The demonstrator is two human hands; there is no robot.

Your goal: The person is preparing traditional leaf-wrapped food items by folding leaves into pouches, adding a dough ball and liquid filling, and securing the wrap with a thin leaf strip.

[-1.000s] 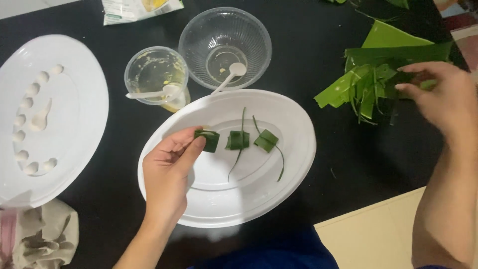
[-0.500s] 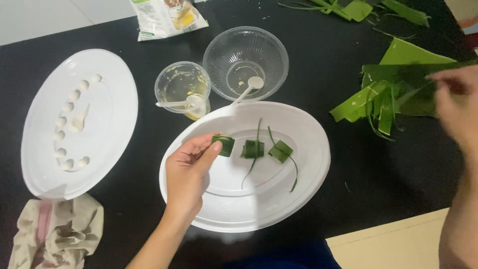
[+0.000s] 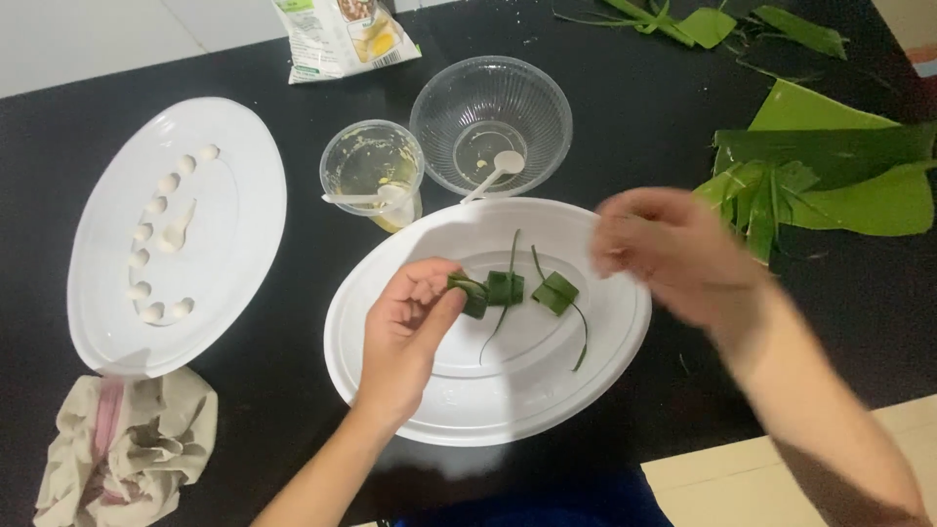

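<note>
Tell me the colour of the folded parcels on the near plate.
Dark green folded leaf parcels, clearest in the head view.

right hand (image 3: 673,256): motion-blurred, fingers and grip unreadable
snack packet (image 3: 344,34): top cut off by the upper edge
cloth (image 3: 125,447): bottom cut off by the lower edge
folded leaf parcel (image 3: 469,293): partly covered by left hand (image 3: 408,332) fingertips

We see a black counter (image 3: 293,390) filling most of the frame. On it, at centre, lies a white oval plate (image 3: 547,410); a second white oval plate (image 3: 234,224) lies at the left. Between them, higher up, stand a clear plastic cup (image 3: 371,171) and a clear bowl (image 3: 491,112). A crumpled cloth (image 3: 127,454) sits at lower left, a printed packet (image 3: 342,34) at the top edge, and green leaves (image 3: 830,176) at upper right.
</note>
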